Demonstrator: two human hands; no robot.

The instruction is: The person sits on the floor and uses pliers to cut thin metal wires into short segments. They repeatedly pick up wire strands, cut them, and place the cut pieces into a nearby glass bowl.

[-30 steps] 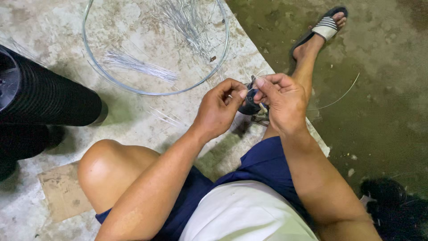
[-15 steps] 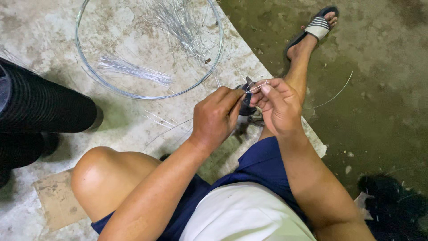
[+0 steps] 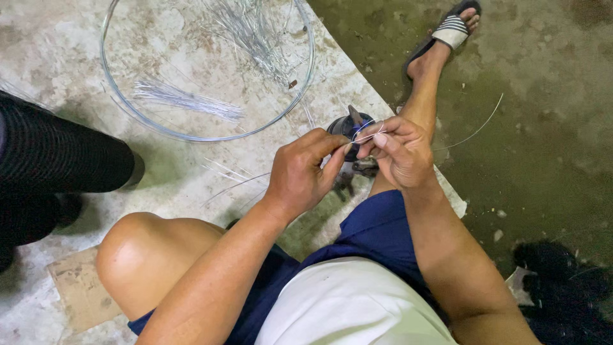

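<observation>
My left hand and my right hand meet in front of my raised right leg. Their fingertips pinch a thin silver wire against a small dark round piece that has a blue strand on it. Both hands touch this piece, and the fingers hide most of it. A dark metal tool shows just below the hands; I cannot tell whether either hand grips it.
A large wire hoop lies on the pale slab ahead, with bundles of cut wires inside it. Black ribbed pots lie at the left. Cardboard sits by my left knee. A long loose wire lies on the floor at the right.
My hands have stayed together on the small piece, the fingers shifting slightly along the wire. The view has drifted a little.
</observation>
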